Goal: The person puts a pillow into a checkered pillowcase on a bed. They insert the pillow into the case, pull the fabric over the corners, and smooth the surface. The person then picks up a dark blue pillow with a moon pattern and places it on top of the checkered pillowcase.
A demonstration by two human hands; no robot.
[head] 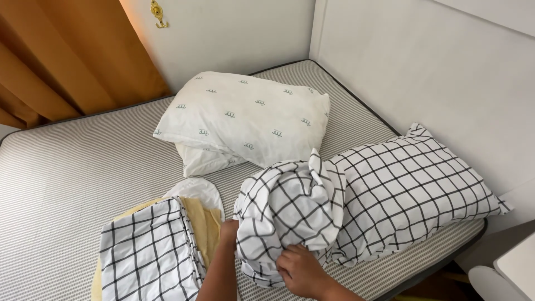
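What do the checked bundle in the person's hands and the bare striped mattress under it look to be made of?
The checked bundle, gripped by the left hand and right hand, looks like thin matte woven cloth, perhaps cotton: it crumples into soft, sharp folds. The mattress seems covered in tighter, sturdier striped ticking fabric, lying flat and dull, with darker piping along its edge. The exact fibre cannot be told.

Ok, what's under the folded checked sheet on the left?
Under the folded checked sheet lies a yellow cloth, with a white cloth behind. How far they extend underneath is hidden.
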